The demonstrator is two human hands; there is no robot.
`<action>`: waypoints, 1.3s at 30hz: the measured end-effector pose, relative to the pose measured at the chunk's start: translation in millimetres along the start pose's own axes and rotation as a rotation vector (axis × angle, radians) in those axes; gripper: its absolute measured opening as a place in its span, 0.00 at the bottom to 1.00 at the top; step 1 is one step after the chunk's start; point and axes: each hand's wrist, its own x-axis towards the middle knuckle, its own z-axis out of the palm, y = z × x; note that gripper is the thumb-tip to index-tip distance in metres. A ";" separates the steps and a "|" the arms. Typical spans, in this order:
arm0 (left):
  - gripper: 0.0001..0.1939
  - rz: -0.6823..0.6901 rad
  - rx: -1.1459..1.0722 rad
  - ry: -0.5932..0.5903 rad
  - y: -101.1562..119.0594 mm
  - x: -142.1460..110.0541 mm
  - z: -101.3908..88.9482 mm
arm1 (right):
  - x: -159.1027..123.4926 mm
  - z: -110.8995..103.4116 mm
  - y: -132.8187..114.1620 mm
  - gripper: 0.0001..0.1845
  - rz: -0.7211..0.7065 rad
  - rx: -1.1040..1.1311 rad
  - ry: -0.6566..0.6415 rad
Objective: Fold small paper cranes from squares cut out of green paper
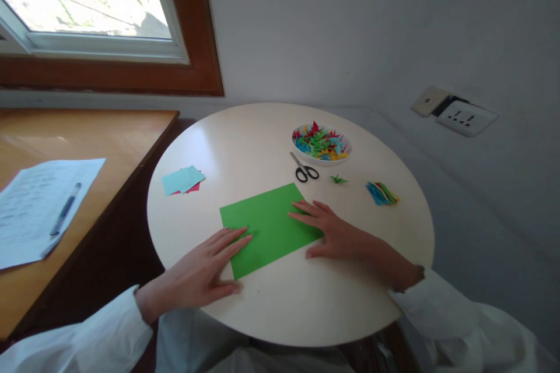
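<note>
A flat green sheet of paper [271,227] lies at a slant near the front of the round white table. On its left edge rest the outstretched fingers of my left hand [207,268], with the thumb on the tabletop just below the sheet. My right hand [328,228] lies over the right edge, fingers spread on the paper and thumb on the table. Behind the sheet are scissors [305,169] with black handles. A small green folded paper crane [338,179] sits to their right.
A white bowl [301,156] full of colourful paper cranes stands at the back of the table [245,145]. Light blue and red paper squares [184,179] lie left, coloured paper strips [382,193] right. A wooden desk [126,134] holds printed sheets [35,204] and a pen [65,210].
</note>
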 end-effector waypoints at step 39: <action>0.19 0.065 0.367 0.333 14.2 13.1 21.2 | -6.4 -2.5 -12.3 0.42 0.023 -0.065 0.097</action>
